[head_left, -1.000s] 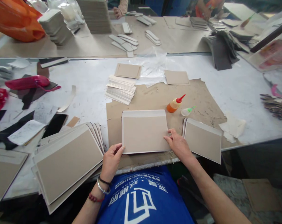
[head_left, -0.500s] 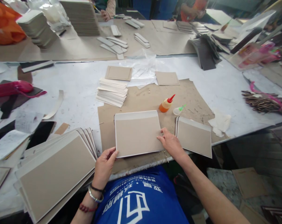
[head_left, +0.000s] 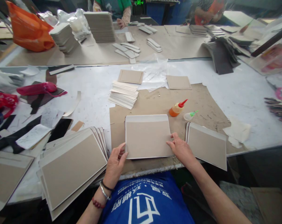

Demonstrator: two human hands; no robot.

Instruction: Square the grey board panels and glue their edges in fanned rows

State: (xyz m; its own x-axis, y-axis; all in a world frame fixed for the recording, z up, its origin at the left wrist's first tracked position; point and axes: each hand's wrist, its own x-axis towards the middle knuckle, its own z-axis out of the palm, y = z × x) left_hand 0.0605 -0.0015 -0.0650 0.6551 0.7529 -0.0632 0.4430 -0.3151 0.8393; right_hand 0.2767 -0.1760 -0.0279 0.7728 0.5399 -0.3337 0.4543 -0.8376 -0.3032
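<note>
A tan card panel (head_left: 146, 137) with a white strip along its top lies on a brown paper sheet (head_left: 201, 102) at the table's near edge. My left hand (head_left: 115, 165) touches its lower left corner with curled fingers. My right hand (head_left: 181, 149) rests flat against its right edge, fingers on the card. A fanned pile of larger tan panels (head_left: 73, 168) lies to the left. Another stack of similar panels (head_left: 207, 144) sits to the right, overhanging the edge.
An orange glue bottle (head_left: 177, 108) with a red tip and a small green-tipped bottle (head_left: 189, 115) lie behind the panel. A stack of white cards (head_left: 123, 95) sits further back. Other people's hands work at the far table (head_left: 94, 53). Scraps and a pink bag (head_left: 36, 88) lie left.
Both hands stay at the panel's two sides. My left hand's fingers have loosened a little off the corner. Only the camera view has shifted.
</note>
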